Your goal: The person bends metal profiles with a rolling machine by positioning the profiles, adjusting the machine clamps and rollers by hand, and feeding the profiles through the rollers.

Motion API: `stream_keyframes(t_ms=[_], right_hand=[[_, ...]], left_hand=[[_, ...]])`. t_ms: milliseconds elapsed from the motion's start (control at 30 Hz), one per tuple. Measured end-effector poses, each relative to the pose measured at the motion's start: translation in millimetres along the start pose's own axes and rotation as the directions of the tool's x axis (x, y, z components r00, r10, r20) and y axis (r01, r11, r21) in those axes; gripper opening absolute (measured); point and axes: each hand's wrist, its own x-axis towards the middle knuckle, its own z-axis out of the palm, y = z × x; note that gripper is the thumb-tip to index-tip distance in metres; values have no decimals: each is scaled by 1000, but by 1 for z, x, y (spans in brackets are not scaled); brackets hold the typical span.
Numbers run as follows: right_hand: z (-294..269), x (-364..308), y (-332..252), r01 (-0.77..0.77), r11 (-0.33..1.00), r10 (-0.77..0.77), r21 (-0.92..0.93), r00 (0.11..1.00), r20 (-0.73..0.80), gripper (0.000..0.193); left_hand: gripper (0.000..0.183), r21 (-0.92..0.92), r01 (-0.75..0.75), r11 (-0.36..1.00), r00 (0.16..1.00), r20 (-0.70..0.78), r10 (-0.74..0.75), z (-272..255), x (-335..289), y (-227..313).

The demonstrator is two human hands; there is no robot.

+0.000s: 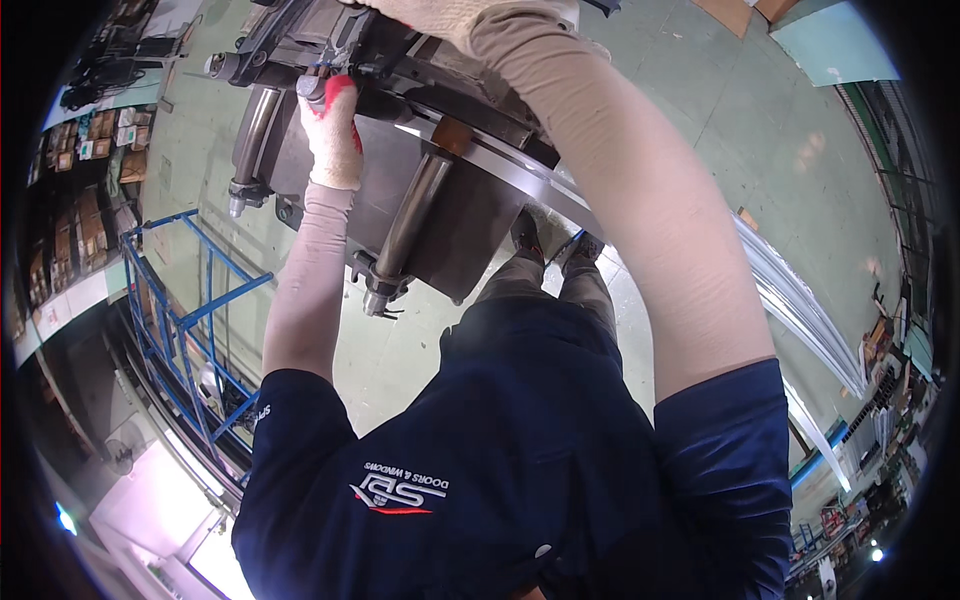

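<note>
My left hand (334, 135), in a white work glove with red-coated fingers, reaches up to a machine (290, 40) of dark metal. Its fingers are closed on a small silver round fitting at the machine's front. Stretched across to the top edge, my right hand (430, 14), also in a pale glove, lies over the machine's upper part. The picture's edge cuts off its fingers, so their grip is hidden. A long silver metal profile (520, 176) runs from the machine's middle to under my right forearm. Beside it sits a brown block (452, 136).
Two thick steel rods (412, 215) jut toward me over a dark plate (455, 240). A blue metal frame cart (200, 300) stands at left, near shelves with boxes (90, 220). Long silver profiles (800, 300) lie at right on the green floor (690, 90).
</note>
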Motion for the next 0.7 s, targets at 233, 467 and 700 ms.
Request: stream_keyframes(t_ms=[233, 467, 700], right_hand=[[1, 0, -2, -9, 997, 8, -75, 1000, -10, 46], [6, -11, -21, -169, 981, 186, -97, 959, 213, 47], [-70, -173, 55, -235, 967, 249, 95, 954, -170, 73]], left_hand=[[39, 353, -93, 931, 977, 211, 17, 12, 7, 0], [42, 519, -225, 824, 968, 213, 129, 9, 2, -6], [62, 565, -74, 822, 997, 31, 69, -49, -103, 13]])
